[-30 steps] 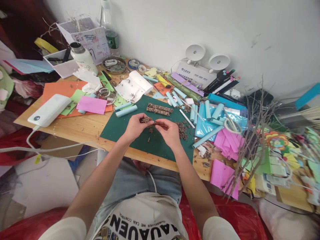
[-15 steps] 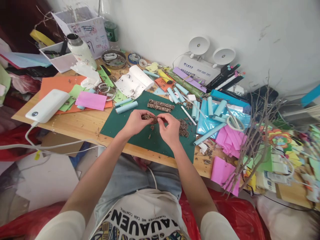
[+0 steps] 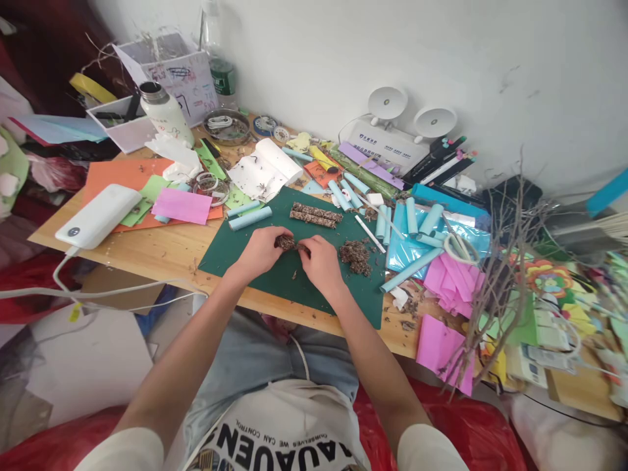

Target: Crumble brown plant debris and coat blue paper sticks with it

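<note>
Over the green mat [image 3: 275,275], my left hand [image 3: 262,252] is closed on a clump of brown dried bits [image 3: 285,243], which shows past its fingertips. My right hand [image 3: 318,260] is just to the right, its thumb and fingers pinched on a small brown piece [image 3: 303,247] beside the clump. Two rolls coated in brown bits [image 3: 315,214] lie side by side behind my hands. A loose pile of brown bits [image 3: 356,256] rests on the mat to the right of my right hand.
Blue paper tubes [image 3: 250,218] lie left of the mat, with more at the right near pink paper [image 3: 454,280]. A white power bank [image 3: 98,216] sits at the left. Dry twigs [image 3: 505,288] stand at the right; a bottle [image 3: 167,114] stands at the back left.
My right hand has moved slightly left and down, uncovering more of the loose pile. A small gap now shows between the fingertips of my hands. The whole view has shifted a little.
</note>
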The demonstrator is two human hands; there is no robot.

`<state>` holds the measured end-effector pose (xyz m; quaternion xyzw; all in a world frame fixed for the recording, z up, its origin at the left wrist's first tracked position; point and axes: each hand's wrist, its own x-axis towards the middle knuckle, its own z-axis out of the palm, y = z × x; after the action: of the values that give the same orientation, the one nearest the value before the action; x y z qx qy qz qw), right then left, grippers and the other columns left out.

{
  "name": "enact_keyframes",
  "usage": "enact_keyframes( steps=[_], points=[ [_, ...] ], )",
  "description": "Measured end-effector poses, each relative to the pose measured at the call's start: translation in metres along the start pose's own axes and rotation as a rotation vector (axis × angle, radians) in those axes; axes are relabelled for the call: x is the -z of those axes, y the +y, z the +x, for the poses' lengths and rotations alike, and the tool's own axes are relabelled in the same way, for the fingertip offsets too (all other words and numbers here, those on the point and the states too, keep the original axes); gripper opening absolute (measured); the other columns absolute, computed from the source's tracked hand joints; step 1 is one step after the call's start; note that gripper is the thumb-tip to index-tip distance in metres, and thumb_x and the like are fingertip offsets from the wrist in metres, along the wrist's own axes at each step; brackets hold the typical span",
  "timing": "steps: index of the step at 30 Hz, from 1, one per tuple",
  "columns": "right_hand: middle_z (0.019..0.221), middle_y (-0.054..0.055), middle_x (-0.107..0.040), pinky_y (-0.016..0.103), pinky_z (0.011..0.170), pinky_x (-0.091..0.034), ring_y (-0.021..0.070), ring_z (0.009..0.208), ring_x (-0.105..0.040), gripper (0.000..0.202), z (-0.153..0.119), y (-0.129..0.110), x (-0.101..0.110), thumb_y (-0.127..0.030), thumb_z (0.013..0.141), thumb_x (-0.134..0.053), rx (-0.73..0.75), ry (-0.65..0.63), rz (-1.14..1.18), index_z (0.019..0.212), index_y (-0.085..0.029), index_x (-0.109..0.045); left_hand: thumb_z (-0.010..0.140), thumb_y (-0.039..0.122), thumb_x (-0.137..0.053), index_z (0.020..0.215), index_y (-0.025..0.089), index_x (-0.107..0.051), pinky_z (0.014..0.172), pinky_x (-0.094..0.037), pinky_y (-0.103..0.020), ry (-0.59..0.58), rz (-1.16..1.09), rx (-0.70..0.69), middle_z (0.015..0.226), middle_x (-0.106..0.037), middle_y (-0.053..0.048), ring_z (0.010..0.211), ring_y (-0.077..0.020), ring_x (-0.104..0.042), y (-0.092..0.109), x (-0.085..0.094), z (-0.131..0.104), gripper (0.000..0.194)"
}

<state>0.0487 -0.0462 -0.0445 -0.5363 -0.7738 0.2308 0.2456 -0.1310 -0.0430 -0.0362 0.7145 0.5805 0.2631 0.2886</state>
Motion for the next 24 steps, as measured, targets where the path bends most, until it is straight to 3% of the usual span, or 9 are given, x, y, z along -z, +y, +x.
enact_keyframes(
  steps=[6,10,14,17,21,24],
  points=[
    [0.076,0.003,-0.069,0.03,0.064,-0.054,0.0171,0.065,-0.063,0.02,0.002,0.013,0.008,-0.032,0.076,-0.064,-0.329,0.038,0.711,0.09,-0.019,-0.072,0.08,0.016,-0.057,0.1,0.019,-0.074,0.078,-0.051,-0.03,0.005,-0.095,0.025,0.092,-0.076,-0.005,0.081,-0.0211,-0.068,0.006,-0.007,-0.002,0.026],
    [0.077,0.001,-0.07,0.029,0.065,-0.055,0.0161,0.066,-0.063,0.024,0.002,0.018,0.009,-0.034,0.07,-0.067,-0.379,0.054,0.861,0.089,-0.02,-0.073,0.08,0.022,-0.062,0.112,0.02,-0.07,0.074,-0.051,-0.027,0.002,-0.296,0.024,0.093,-0.075,-0.003,0.079,-0.0177,-0.068,0.015,-0.017,-0.002,0.033],
    [0.076,0.002,-0.071,0.029,0.065,-0.055,0.017,0.066,-0.064,0.023,0.0,0.021,0.009,-0.036,0.074,-0.066,-0.352,0.054,0.775,0.089,-0.019,-0.072,0.083,0.033,-0.063,0.103,0.019,-0.073,0.074,-0.05,-0.026,0.028,-0.383,0.025,0.093,-0.076,-0.003,0.082,-0.0179,-0.068,0.019,-0.023,-0.002,0.025],
    [0.077,0.003,-0.072,0.031,0.068,-0.055,0.0185,0.069,-0.066,0.018,-0.002,0.019,0.009,-0.03,0.08,-0.06,-0.245,0.056,0.541,0.089,-0.019,-0.071,0.086,0.037,-0.061,0.093,0.018,-0.073,0.068,-0.046,-0.026,0.046,-0.308,0.028,0.083,-0.074,-0.003,0.074,-0.0174,-0.065,0.02,-0.026,-0.001,0.024],
    [0.09,0.007,-0.074,0.033,0.08,-0.052,0.0213,0.083,-0.068,0.019,-0.006,0.011,0.008,-0.02,0.085,-0.053,-0.078,0.11,0.237,0.092,-0.02,-0.071,0.091,0.032,-0.053,0.081,0.017,-0.069,0.063,-0.041,-0.026,0.085,-0.202,0.028,0.072,-0.07,-0.003,0.065,-0.0162,-0.06,0.022,-0.032,-0.001,0.024],
    [0.091,0.007,-0.075,0.033,0.08,-0.052,0.0215,0.084,-0.068,0.02,-0.007,0.008,0.006,-0.02,0.086,-0.053,-0.069,0.148,0.226,0.092,-0.02,-0.072,0.093,0.029,-0.05,0.077,0.017,-0.065,0.062,-0.039,-0.027,0.134,-0.149,0.048,0.071,-0.067,-0.004,0.064,-0.0161,-0.057,0.027,-0.034,-0.002,0.025]
  ],
)
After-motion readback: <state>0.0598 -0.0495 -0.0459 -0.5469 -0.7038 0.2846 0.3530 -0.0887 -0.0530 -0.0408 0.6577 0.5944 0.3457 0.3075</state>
